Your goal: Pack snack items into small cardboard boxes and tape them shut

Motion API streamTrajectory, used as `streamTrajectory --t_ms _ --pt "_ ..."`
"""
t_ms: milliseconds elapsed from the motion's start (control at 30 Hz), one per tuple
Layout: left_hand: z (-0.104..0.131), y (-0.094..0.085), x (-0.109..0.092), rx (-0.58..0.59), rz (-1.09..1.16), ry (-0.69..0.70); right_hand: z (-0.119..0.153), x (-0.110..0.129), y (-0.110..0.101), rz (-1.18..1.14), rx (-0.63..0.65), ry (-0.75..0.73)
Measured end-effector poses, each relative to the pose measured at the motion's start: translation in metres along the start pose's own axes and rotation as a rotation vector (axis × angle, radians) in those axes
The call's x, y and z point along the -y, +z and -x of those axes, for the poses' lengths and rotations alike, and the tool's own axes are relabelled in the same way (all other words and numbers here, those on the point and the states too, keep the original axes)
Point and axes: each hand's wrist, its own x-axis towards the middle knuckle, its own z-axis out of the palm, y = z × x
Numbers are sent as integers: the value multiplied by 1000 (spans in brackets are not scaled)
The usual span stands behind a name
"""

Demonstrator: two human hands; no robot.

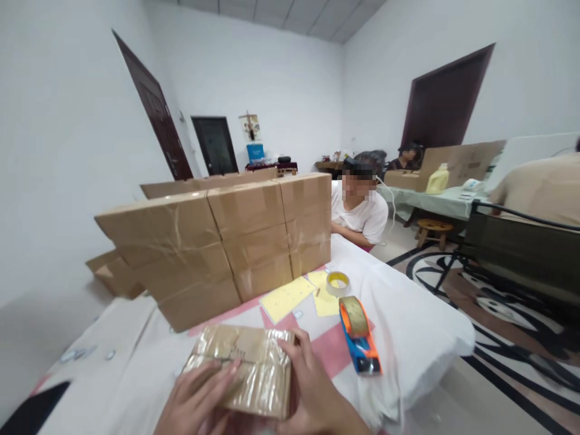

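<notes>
A small cardboard box (254,386) wrapped in shiny clear tape is in front of me at the near edge of the table. My right hand (312,386) grips its right side, with fingers over the far right corner. Across the near left part of its top lie the fingers of my left hand (199,393), pressed together against the tape; the left thumb is hidden. A blue and orange tape dispenser (360,338) with a tan roll rests to the right of the box. Beyond it sits a loose roll of clear tape (338,283) with a yellow core.
Stacked cardboard boxes (244,235) form a wall across the table's far left. Yellow paper sheets (287,299) lie on the white tablecloth (421,314). A person in a white shirt (362,214) is behind the table's far edge. A dark folding chair (521,248) stands at right.
</notes>
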Motion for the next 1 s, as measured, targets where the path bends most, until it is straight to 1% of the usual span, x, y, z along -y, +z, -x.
streamTrajectory --t_ms 100,133,200,267,333,433,533,667,733,833,933,1000 --pt "-10 -4 -25 22 113 -97 15 9 -4 -51 -170 -15" --pt "-16 -6 -34 34 129 -101 20 11 -6 -61 -215 -19" --pt "-28 -8 -50 63 127 -95 30 14 -13 -65 -251 -35" --pt "-39 -11 -59 98 107 -91 37 14 -21 -45 -262 -62" --pt "-48 -12 -60 124 114 -87 40 11 -26 14 -272 -78" --pt "-59 -13 -52 129 166 -78 41 1 -27 92 -299 -80" --pt "-72 -16 -43 101 203 -71 42 -11 -20 89 -337 -93" --pt "-84 -22 -42 158 294 -145 50 -22 -5 23 -307 -40" --pt "-85 -22 -43 174 361 -186 56 -28 3 -5 -312 -18" --pt "-81 -18 -45 170 415 -254 59 -31 11 -54 -327 32" --pt "-79 -11 -48 183 436 -307 57 -26 9 -69 -268 102" --pt "-81 -8 -51 202 446 -361 54 -18 4 -71 -224 111"
